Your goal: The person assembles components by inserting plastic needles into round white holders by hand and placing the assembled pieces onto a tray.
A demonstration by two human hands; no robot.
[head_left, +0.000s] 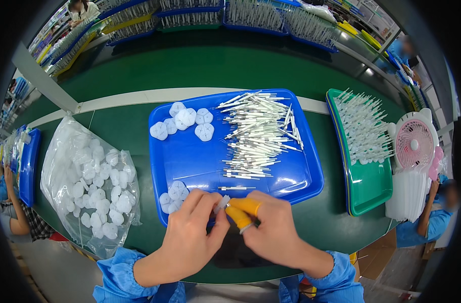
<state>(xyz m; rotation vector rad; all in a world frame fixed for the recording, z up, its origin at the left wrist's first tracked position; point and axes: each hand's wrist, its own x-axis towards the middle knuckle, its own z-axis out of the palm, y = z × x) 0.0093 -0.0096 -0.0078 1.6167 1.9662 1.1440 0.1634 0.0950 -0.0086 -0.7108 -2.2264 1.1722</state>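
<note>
The left hand (190, 233) and right hand (273, 227) meet at the near edge of the blue tray (190, 156), fingertips closed on a small white piece (222, 203). Yellow covers (245, 206) sit on two right-hand digits. Inside the tray, white discs (178, 191) lie near left and far left; one rod (236, 188) lies apart, below the rod pile (256, 136) at right. The desk (123, 126) also carries a bag (96, 187) of discs, left, and a green tray (370, 191) and fan (415, 144), right. Loaded trays (256, 31) line the far side.
</note>
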